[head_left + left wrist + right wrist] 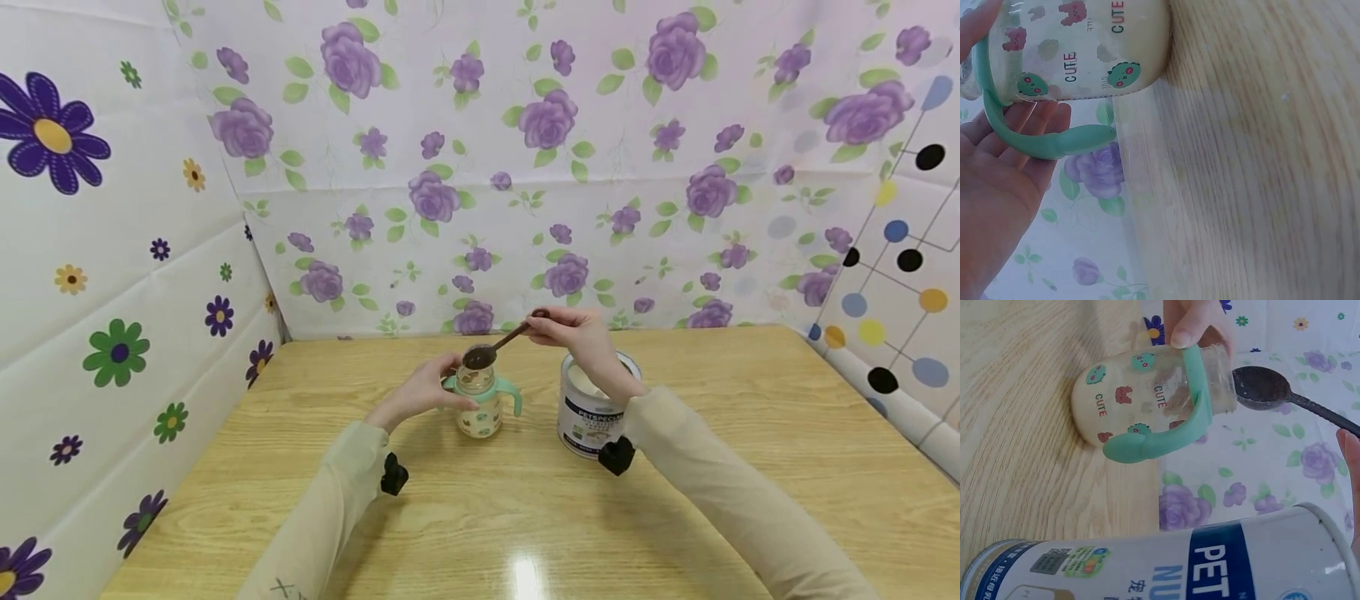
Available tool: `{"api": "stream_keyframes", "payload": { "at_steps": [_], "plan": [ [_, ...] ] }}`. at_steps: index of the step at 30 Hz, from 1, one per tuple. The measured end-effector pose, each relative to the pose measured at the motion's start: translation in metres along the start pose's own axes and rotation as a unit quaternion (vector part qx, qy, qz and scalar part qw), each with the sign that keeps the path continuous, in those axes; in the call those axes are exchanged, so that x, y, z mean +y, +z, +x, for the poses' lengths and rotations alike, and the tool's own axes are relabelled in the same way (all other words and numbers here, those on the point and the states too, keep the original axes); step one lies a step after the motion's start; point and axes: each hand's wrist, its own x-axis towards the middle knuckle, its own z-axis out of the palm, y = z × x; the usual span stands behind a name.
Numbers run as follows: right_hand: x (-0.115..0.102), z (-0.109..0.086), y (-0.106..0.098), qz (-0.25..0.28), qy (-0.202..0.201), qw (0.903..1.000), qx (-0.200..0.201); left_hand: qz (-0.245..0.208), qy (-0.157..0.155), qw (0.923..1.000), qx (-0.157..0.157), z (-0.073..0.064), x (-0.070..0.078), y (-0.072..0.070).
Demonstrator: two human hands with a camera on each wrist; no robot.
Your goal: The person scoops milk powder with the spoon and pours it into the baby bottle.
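A clear baby bottle (480, 421) with a mint-green two-handled collar stands upright and uncapped on the table. My left hand (427, 390) grips it around the neck, thumb in front and fingers behind. Cartoon prints and "CUTE" lettering mark its wall, with pale contents showing through in the right wrist view. Between thumb and fingers, my right hand (588, 346) pinches a dark brown spoon (1261, 387) near the handle's end. The spoon's bowl is right at the bottle's mouth, tilted. Under my right forearm is an open white-and-navy tin (577, 421) with pale contents.
The wood-grain table (480, 517) carries the bottle and tin. A floral cloth (450, 167) hangs behind its far edge, with patterned sheets at both sides. Small black devices (617, 456) sit at both wrists.
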Motion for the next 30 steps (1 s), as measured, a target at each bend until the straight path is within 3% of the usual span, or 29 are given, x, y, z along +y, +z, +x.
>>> {"api": "stream_keyframes", "payload": {
  "at_steps": [8, 15, 21, 28, 30],
  "plan": [
    [0.033, 0.019, -0.036, 0.061, -0.034, 0.997, 0.033, -0.004, 0.016, 0.9999, 0.003, -0.002, -0.002, 0.001],
    [0.035, 0.023, -0.054, 0.07, -0.042, 0.9955, 0.047, 0.007, 0.017, 0.9998, 0.004, -0.003, -0.002, -0.001],
    [0.061, 0.038, -0.086, 0.081, -0.081, 0.9913, 0.064, -0.006, 0.021, 0.9997, 0.011, -0.002, 0.004, -0.006],
    [-0.029, -0.003, -0.047, 0.092, -0.051, 0.9906, 0.087, -0.02, 0.047, 0.9982, 0.031, 0.003, 0.017, -0.011],
    [-0.035, -0.005, -0.05, 0.099, -0.048, 0.9899, 0.089, -0.015, 0.054, 0.9979, 0.033, 0.006, 0.023, -0.012]
  ]
}}
